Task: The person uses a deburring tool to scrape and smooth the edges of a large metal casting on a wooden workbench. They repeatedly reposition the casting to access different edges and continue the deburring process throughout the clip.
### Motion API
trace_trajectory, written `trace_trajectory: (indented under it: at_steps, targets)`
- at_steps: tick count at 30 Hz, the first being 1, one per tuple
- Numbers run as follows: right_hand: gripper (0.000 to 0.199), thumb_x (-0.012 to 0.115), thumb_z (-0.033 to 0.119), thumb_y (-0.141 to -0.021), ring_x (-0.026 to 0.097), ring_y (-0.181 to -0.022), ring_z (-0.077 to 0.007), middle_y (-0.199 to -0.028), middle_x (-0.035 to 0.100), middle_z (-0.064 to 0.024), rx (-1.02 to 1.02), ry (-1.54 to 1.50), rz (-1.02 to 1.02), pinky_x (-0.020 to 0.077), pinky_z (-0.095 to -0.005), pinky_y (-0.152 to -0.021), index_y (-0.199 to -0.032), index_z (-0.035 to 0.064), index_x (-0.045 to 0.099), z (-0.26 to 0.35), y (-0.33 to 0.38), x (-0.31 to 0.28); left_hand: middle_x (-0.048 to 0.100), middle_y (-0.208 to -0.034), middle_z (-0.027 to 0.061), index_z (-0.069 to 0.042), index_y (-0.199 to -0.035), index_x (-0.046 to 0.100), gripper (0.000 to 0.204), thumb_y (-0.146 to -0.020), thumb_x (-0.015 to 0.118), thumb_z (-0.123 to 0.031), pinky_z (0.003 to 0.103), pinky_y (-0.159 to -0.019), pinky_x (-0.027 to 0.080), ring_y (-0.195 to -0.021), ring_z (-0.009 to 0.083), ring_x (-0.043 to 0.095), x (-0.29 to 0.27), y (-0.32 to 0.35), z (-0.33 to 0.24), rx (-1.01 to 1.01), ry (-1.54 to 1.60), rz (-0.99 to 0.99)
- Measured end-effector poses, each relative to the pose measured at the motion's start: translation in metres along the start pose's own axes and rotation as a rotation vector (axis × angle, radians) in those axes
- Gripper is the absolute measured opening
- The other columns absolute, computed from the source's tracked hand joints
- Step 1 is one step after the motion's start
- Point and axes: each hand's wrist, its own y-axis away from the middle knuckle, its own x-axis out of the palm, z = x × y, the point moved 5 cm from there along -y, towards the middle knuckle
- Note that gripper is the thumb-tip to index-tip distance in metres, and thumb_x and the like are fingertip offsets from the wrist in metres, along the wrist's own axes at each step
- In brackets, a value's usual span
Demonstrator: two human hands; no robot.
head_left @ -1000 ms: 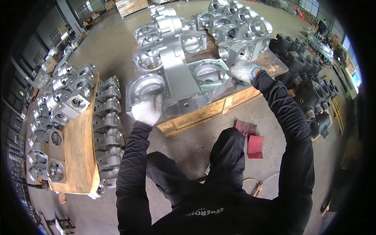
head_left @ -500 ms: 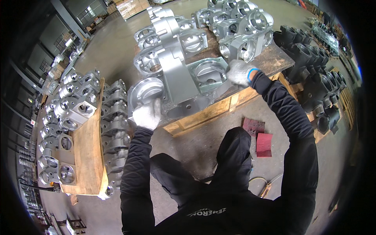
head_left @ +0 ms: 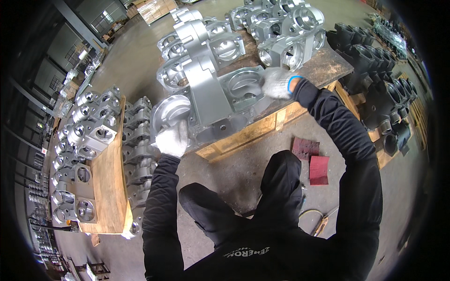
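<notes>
A silver-grey metal casting [head_left: 206,89] with round recesses on either side of a flat central bar lies at the near edge of the bench. My left hand [head_left: 172,138], in a white knit glove, is closed on its near left corner, beside the round recess there. My right hand [head_left: 277,83], gloved in white with a blue cuff, is curled at the casting's right edge, next to the right recess. That hand is slightly blurred, and whatever its fingers hold is hidden.
More silver castings [head_left: 300,35] stand farther back on the wooden-topped bench [head_left: 328,70]. A pallet [head_left: 110,187] of similar castings is at the left, and black castings [head_left: 370,89] at the right. Two red abrasive sheets [head_left: 318,170] and a hose with a fitting [head_left: 321,225] lie on the floor.
My right hand has shifted slightly left and up along the casting's right edge. My left hand stays at the near left corner, and the view has shifted a little.
</notes>
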Motion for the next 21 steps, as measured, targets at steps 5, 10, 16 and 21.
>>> trace_trajectory:
  at_steps: [5,10,16,21]
  targets:
    - [0.025,0.055,0.013,-0.087,0.076,-0.077,-0.0305,-0.079,0.074,-0.0194,0.204,-0.207,0.078,0.0592,-0.0447,-0.070,-0.094,-0.0018,0.075,-0.014,-0.005,-0.012,0.062,-0.057,0.0163,-0.012,-0.072,0.067,0.044,-0.105,0.047,-0.034,0.047,-0.056,0.053,-0.053,0.0373,0.064,0.005,0.002,0.003,0.021,-0.045,-0.023]
    - [0.029,0.060,0.022,-0.079,0.071,-0.083,-0.0447,-0.087,0.071,-0.0287,-0.151,0.051,-0.053,0.0566,-0.0494,-0.081,-0.082,-0.0026,0.075,0.044,-0.009,-0.003,0.063,-0.057,0.0164,-0.012,-0.073,0.067,0.042,-0.103,0.048,-0.035,0.048,-0.057,0.053,-0.054,0.0378,0.065,0.009,0.003,0.005,-0.019,-0.055,0.033]
    - [0.035,0.063,0.019,-0.081,0.073,-0.078,-0.0380,-0.090,0.073,-0.0258,-0.079,0.041,0.034,0.0587,-0.0446,-0.077,-0.109,0.0036,0.078,0.020,0.009,-0.014,0.064,-0.062,0.0171,-0.012,-0.081,0.068,0.037,-0.102,0.049,-0.037,0.049,-0.059,0.053,-0.056,0.0389,0.065,0.008,0.005,0.006,-0.004,-0.056,0.045]
    - [0.024,0.066,0.021,-0.087,0.071,-0.060,-0.0266,-0.074,0.072,-0.0127,0.297,-0.443,0.153,0.0589,-0.0392,-0.053,-0.084,-0.0006,0.074,-0.035,0.003,-0.027,0.064,-0.063,0.0179,-0.013,-0.086,0.069,0.033,-0.100,0.051,-0.037,0.050,-0.059,0.054,-0.057,0.0393,0.065,0.012,0.005,0.011,-0.004,-0.035,0.056]
